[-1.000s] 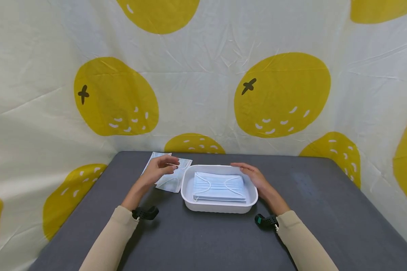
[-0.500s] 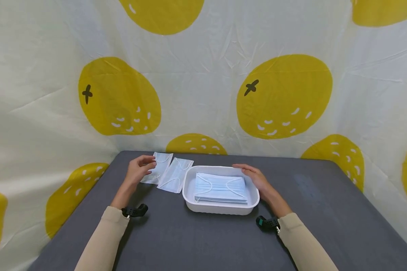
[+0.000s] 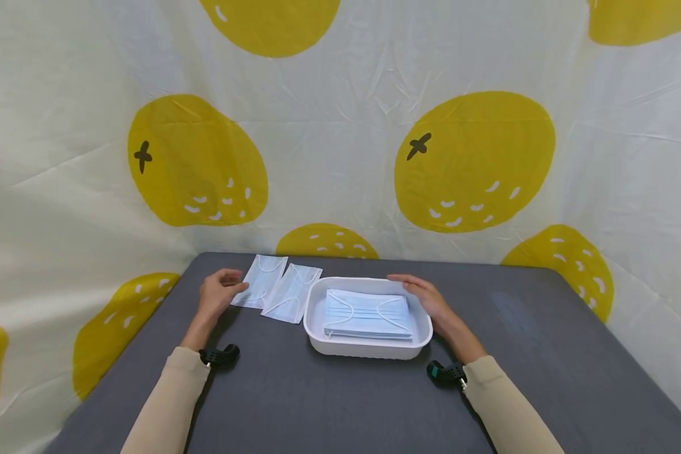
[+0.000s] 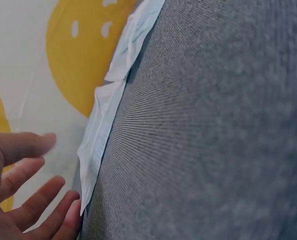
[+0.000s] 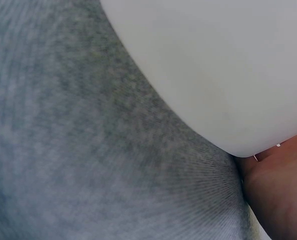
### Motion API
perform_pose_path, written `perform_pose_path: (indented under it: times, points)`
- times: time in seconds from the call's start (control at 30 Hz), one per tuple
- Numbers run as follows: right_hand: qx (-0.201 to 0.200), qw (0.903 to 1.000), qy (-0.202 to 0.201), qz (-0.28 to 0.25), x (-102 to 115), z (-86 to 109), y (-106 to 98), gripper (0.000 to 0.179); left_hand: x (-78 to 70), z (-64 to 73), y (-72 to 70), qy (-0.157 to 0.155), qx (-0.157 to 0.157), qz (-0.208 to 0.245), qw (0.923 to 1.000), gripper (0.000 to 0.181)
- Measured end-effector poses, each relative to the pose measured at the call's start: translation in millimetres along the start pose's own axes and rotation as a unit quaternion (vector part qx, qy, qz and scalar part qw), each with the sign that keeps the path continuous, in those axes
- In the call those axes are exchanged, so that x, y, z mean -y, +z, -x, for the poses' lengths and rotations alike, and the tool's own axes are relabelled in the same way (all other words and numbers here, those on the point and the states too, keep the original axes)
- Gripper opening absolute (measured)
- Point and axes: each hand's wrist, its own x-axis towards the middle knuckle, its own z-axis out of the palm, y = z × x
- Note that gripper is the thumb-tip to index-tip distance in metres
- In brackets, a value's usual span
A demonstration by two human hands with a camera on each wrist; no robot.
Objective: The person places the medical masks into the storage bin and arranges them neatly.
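Two pale blue face masks lie side by side on the table's left: the outer mask (image 3: pixel 261 280) and another mask (image 3: pixel 292 293) beside the tub. My left hand (image 3: pixel 218 294) is just left of the outer mask, holding nothing; in the left wrist view its fingers are spread, with fingertips right at that mask's edge (image 4: pixel 96 145). A white plastic tub (image 3: pixel 363 350) holds a stack of face masks (image 3: pixel 367 313) with white ear loops. My right hand (image 3: pixel 428 299) rests along the tub's right side, fingers extended at the far corner. The right wrist view shows the hand against the tub wall (image 5: pixel 213 75).
Everything stands on a dark grey table (image 3: pixel 340 403). Behind and beside it hangs a white curtain (image 3: pixel 329 164) printed with yellow fruit. A black wrist strap (image 3: pixel 220 356) sits on the left arm, and a similar strap (image 3: pixel 447 373) on the right.
My left hand has moved left, from over the masks beside the tub to the outer mask's left edge, uncovering both masks. My right hand and the tub stay in place.
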Motion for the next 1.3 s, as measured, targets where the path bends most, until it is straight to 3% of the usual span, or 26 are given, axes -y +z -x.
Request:
perform_pose_path:
  times: [0.27, 0.5, 0.73, 0.9, 1.13, 1.3]
  points:
    - [-0.001, 0.9999, 0.0, 0.013, -3.0, 0.5, 2.5, 0.041, 5.6, -2.0, -6.4, 0.037, 0.03, -0.099, 0.994, 0.047]
    - [-0.001, 0.9999, -0.01, 0.011, -2.1, 0.2, 1.2, 0.042, 1.9, -4.3, -7.4, 0.042, 0.051, -0.116, 0.991, 0.047]
    - [-0.004, 1.0, 0.003, 0.005, -0.2, -0.3, 1.6, 0.041, 3.2, -5.7, -10.3, 0.024, 0.076, -0.081, 0.9935, 0.048]
    - [-0.007, 1.0, 0.002, 0.006, 0.3, -0.8, 1.8, 0.04, 6.4, -5.8, -16.2, -0.012, 0.084, -0.033, 0.9959, 0.049]
    - [-0.004, 0.9999, -0.008, 0.012, -1.7, -1.8, -0.9, 0.041, 4.7, -4.3, -20.9, -0.063, 0.106, 0.022, 0.9922, 0.049]
    - [0.002, 0.9999, -0.013, 0.009, -2.4, -1.9, -1.2, 0.042, 1.6, -4.2, -22.2, -0.067, 0.115, 0.017, 0.991, 0.05]
